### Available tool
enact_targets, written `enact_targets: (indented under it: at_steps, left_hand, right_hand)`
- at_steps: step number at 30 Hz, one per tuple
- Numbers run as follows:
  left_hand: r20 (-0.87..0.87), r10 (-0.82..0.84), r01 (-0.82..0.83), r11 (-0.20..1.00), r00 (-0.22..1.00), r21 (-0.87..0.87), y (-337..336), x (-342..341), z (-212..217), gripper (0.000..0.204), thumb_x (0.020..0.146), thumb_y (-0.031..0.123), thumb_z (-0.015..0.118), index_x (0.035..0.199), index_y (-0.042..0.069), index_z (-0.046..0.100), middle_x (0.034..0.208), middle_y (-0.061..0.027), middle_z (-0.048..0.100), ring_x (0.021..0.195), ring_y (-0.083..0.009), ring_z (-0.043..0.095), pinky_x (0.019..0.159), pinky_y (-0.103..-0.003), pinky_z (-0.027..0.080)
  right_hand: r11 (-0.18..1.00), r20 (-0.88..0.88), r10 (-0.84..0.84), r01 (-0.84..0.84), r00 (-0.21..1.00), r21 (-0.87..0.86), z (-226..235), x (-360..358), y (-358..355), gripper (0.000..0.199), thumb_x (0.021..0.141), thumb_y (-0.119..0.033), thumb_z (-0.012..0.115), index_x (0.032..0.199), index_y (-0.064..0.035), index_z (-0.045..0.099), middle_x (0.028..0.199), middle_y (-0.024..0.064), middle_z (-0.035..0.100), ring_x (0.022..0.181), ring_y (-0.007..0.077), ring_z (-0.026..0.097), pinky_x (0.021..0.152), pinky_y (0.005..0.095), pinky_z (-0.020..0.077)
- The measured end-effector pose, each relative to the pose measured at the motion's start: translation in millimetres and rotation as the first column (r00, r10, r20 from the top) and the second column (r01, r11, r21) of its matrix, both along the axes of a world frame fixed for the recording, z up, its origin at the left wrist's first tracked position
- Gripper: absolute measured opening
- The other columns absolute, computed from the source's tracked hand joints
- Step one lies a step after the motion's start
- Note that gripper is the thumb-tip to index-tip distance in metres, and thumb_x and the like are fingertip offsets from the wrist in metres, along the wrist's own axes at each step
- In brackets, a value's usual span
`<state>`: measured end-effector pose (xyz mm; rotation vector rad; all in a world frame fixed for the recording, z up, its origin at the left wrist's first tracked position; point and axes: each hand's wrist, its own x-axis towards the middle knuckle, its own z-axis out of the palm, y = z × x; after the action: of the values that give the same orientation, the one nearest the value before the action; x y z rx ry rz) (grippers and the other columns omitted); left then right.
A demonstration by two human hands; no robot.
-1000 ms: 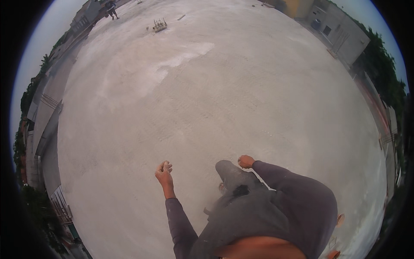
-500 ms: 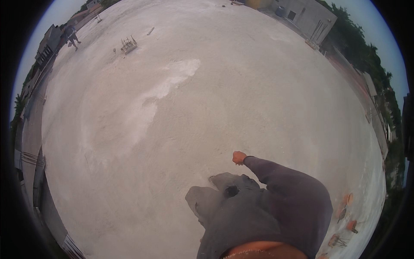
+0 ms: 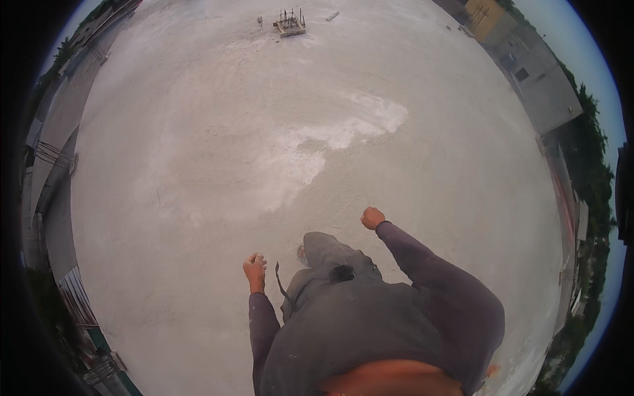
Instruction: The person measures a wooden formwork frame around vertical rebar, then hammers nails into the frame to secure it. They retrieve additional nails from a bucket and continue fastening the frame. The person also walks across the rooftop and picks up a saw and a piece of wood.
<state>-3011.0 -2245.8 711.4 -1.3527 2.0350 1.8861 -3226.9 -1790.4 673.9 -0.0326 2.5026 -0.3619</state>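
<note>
My left hand hangs beside my left hip, its fingers curled in and nothing visible in them. Held out in front of my right side, my right hand is closed in a loose fist, with no object showing. Both hands are over the pale concrete slab, touching nothing. A dark strap dangles from my grey clothing just right of the left hand. One sandalled foot shows beyond my trouser leg.
A column stub with upright rebar stands ahead on the slab, and a short loose piece lies beside it. Whitish patches mark the surface. More rebar sticks out at the left edge. A grey building rises at far right.
The view has swung left, so the column stub and white patch sit farther right. My left hand has come into view, and the distant person at far left has left it.
</note>
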Motion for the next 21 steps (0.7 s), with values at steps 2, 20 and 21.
enact_targets:
  at_steps: [2, 20, 21]
  left_hand:
    - [-0.215, 0.065, -0.075, 0.997, 0.974, -0.037, -77, -102, 27, 0.034, 0.095, 0.018, 0.062, 0.115, -0.009, 0.065, 0.098, -0.0141, 0.071, 0.081, -0.0224, 0.071, 0.064, -0.032, 0.055]
    - [0.295, -0.157, 0.188, 0.979, 0.943, -0.082, -526, -417, -89, 0.025, 0.094, 0.017, 0.058, 0.101, -0.006, 0.066, 0.093, -0.0168, 0.067, 0.073, -0.0294, 0.068, 0.06, -0.04, 0.054]
    - [0.386, -0.299, 0.37, 0.921, 0.873, -0.122, -550, -440, -98, 0.027, 0.095, 0.018, 0.058, 0.101, -0.007, 0.066, 0.093, -0.0164, 0.067, 0.073, -0.0286, 0.069, 0.061, -0.041, 0.054]
  right_hand:
    - [0.846, 0.084, 0.471, -0.476, 0.878, 0.239, -11, -44, 5, 0.026, 0.086, -0.022, 0.065, 0.09, 0.0018, 0.072, 0.088, 0.0225, 0.073, 0.084, 0.0356, 0.074, 0.076, 0.046, 0.0595]
    - [0.883, -0.337, 0.123, -0.258, 0.933, -0.392, 14, -769, -757, 0.025, 0.085, -0.017, 0.053, 0.093, -0.0053, 0.074, 0.103, 0.0207, 0.071, 0.104, 0.0399, 0.065, 0.091, 0.0504, 0.0516]
    - [0.869, -0.359, 0.163, -0.306, 0.919, -0.389, 31, -819, -815, 0.025, 0.085, -0.016, 0.053, 0.094, -0.0053, 0.073, 0.104, 0.0206, 0.071, 0.104, 0.0399, 0.065, 0.09, 0.0496, 0.0519]
